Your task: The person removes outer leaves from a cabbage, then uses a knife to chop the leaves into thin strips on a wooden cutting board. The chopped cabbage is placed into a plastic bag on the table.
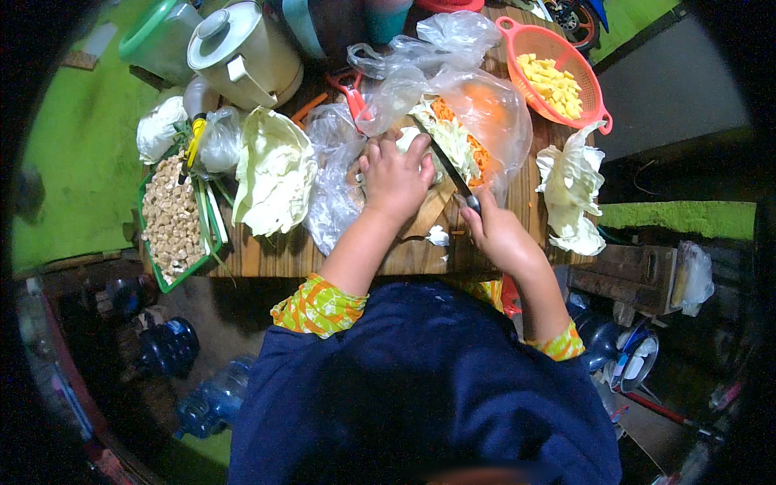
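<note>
My left hand presses, fingers spread and bent, on a pale piece of cabbage that it mostly covers, over a wooden cutting board. In my right hand is the black handle of a kitchen knife; its dark blade lies along the cabbage's right side. Shredded cabbage sits just right of the blade, beside chopped orange carrot. A clear plastic bag with orange contents lies beyond. Small cabbage scraps rest near the board's front edge.
Large cabbage leaves lie left, more leaves right. A green tray holds diced tempeh-like cubes. A red colander with yellow cubes, a red peeler, crumpled plastic bags and a lidded pot surround the board.
</note>
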